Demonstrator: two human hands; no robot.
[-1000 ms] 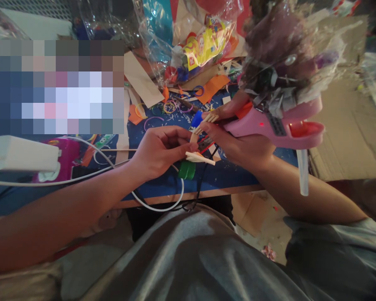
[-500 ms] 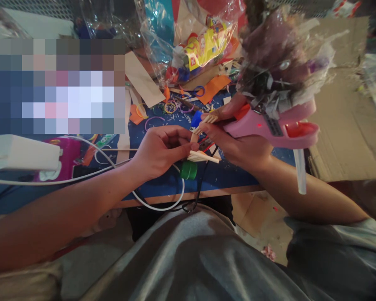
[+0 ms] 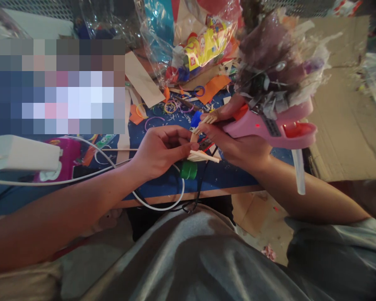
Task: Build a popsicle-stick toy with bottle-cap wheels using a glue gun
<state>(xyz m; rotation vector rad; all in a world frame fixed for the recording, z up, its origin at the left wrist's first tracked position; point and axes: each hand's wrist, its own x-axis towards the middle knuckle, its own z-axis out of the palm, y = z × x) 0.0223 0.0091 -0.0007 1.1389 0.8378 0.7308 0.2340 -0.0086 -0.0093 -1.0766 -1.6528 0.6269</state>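
Note:
My left hand [image 3: 158,152] is closed in a pinch on a small piece made of thin wooden sticks [image 3: 202,144], held just above the blue table [image 3: 225,177]. My right hand [image 3: 235,142] grips a pink glue gun [image 3: 269,127] whose top is caked with scraps of foil and dried glue. The gun's nozzle end points at the sticks, and a clear glue stick [image 3: 298,172] hangs from its rear. My right fingertips also touch the sticks. A green tape roll [image 3: 188,170] lies right under the sticks.
Rubber bands [image 3: 170,107], orange paper scraps [image 3: 213,86] and cardboard strips litter the table's far side. Plastic bags with coloured toys [image 3: 203,44] stand behind. A white charger block [image 3: 21,154] with its white cable [image 3: 163,205] lies left. Brown cardboard [image 3: 347,125] covers the right.
The stick piece has tilted slightly in my left fingers, and the glue gun has shifted a little to the left. The hands otherwise hold their places.

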